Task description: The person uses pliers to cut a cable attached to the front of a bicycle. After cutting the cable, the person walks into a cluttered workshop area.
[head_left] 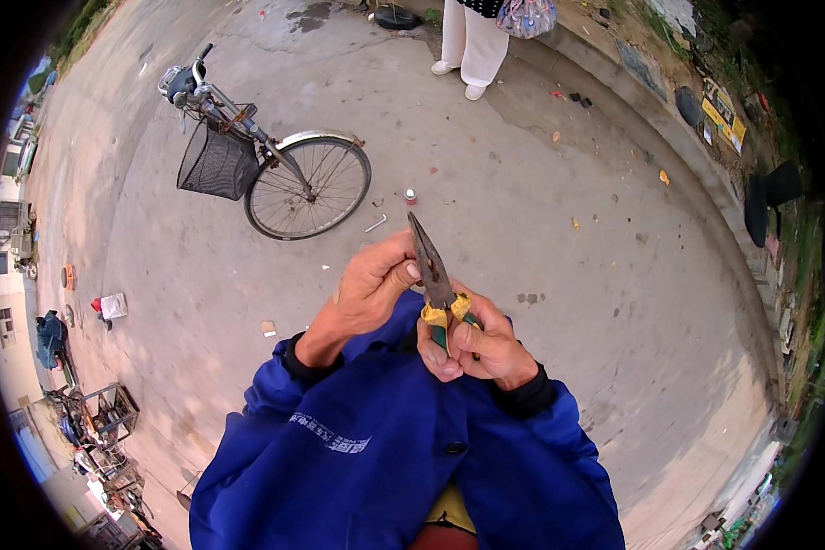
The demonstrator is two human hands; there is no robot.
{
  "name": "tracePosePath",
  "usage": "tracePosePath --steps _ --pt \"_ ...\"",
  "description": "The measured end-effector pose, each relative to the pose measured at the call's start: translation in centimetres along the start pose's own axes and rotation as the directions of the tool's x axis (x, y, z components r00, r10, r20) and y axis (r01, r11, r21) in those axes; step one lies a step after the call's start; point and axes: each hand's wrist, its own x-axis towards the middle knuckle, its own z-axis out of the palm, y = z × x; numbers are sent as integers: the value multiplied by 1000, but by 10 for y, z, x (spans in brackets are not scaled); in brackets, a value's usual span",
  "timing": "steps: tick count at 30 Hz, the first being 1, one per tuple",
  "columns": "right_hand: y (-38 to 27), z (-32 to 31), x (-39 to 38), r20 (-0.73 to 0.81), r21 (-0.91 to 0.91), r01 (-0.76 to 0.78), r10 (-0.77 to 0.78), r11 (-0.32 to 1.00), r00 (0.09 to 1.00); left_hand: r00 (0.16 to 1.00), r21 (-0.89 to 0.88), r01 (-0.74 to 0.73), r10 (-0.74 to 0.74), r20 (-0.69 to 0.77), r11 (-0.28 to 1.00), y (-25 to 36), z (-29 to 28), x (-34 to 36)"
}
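Note:
A pair of long-nose pliers with yellow and green handles points away from me in front of my chest. My right hand is closed around its handles. Just left of the metal jaws, my left hand is bent inward with its fingers and thumb pressed together. The thumb tip lies right beside the jaws; whatever it pinches, if anything, is hidden or too small to name. The jaws look almost closed.
Ahead to the left stands a bicycle front with a black basket. A small bottle and a bent metal key rest on the concrete. A person in white trousers stands at the far side. A kerb runs along the right.

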Motion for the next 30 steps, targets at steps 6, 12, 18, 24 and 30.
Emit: tracePosePath --steps 6,12,18,24,30 --pt "2 -5 -15 -157 -134 -89 67 987 985 975 287 -33 -33 221 957 13 -18 6" --pt "4 8 -15 -354 -331 -131 5 934 935 988 447 110 -147 48 888 29 -3 12" --pt "13 2 -14 -497 -583 -173 -181 794 849 984 666 168 -165 -68 727 23 0 10" --pt "-2 -18 -11 -561 -728 -114 -493 676 665 940 604 338 -221 -261 722 9 -5 7" --pt "3 -36 -15 -568 -746 -199 -451 636 688 953 414 286 -211 -219 864 -7 -16 11"
